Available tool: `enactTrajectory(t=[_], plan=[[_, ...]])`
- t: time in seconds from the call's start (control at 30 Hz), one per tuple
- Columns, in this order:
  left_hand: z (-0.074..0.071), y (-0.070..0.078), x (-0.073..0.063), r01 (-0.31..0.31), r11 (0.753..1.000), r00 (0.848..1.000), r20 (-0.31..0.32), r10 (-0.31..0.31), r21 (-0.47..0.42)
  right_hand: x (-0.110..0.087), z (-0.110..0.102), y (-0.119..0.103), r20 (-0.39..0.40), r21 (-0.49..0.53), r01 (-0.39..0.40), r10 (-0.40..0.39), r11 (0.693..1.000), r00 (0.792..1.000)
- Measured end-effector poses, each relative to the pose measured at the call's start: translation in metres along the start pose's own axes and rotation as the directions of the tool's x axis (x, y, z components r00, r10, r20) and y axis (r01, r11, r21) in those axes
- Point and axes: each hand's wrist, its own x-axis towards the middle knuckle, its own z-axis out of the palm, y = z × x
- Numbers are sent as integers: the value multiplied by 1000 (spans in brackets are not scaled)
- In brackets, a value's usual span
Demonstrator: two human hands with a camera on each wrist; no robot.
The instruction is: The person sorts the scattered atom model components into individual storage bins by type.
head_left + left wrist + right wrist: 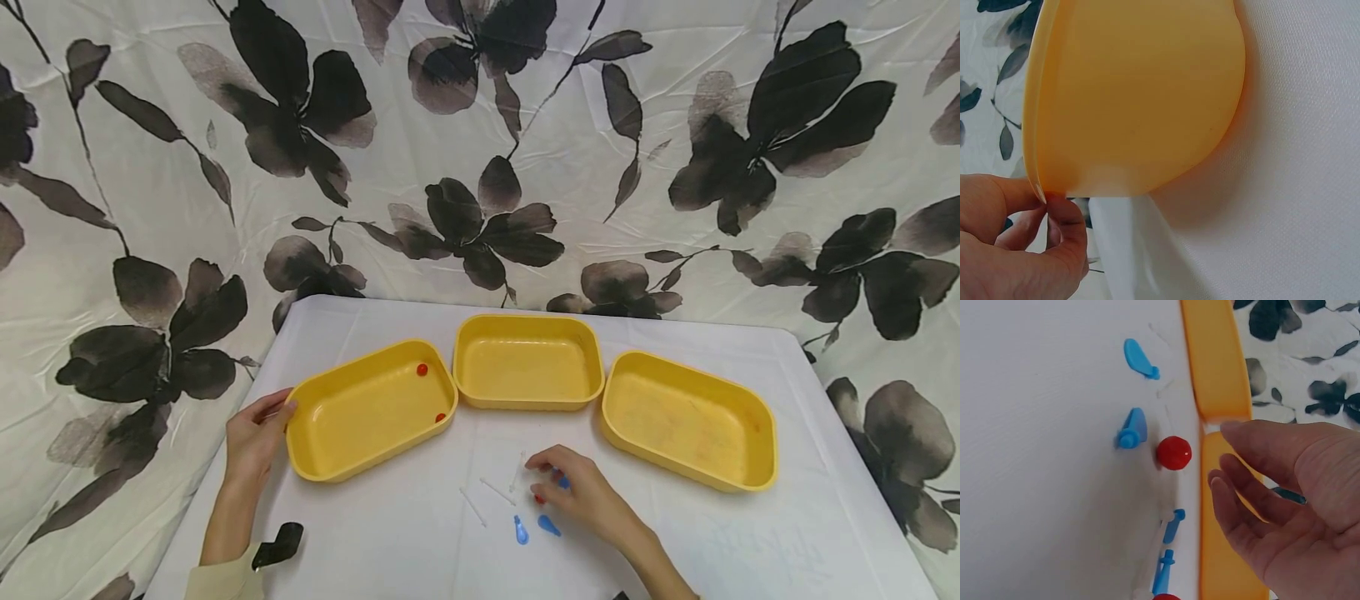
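Observation:
My left hand (255,442) pinches the outer end rim of the left yellow tray (352,425), thumb and fingers meeting at its edge in the left wrist view. Two red beads (422,369) lie inside that tray. Over the small pieces on the table, my right hand (581,493) hovers with loosely bent fingers and nothing between them. Close to its fingertips is a red bead (1174,453), apart from them in the right wrist view. Around it lie several blue drop-shaped pieces (521,530), one partly hidden by the hand, and thin white sticks (497,492).
A middle yellow tray (525,367) and a right yellow tray (682,421) stand along the back of the white-covered table (405,542). Behind it hangs a floral cloth (600,150). A black device (277,544) sits at my left wrist.

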Motion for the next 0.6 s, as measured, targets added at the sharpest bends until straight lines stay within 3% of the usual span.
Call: enactTrajectory(t=[0.1,0.33,0.6], plan=[[0,0,0,0,1000,1000,-2,0,5,-3,0,1,24,-5,-33,33,999,999],[0,0,0,8,1000,1000,3,-8,12,-7,4,6,25,-9,40,-40,999,999],[0,1,-1,4,1000,1000,5,-4,-2,-8,2,7,99,13,18,-19,1000,995]])
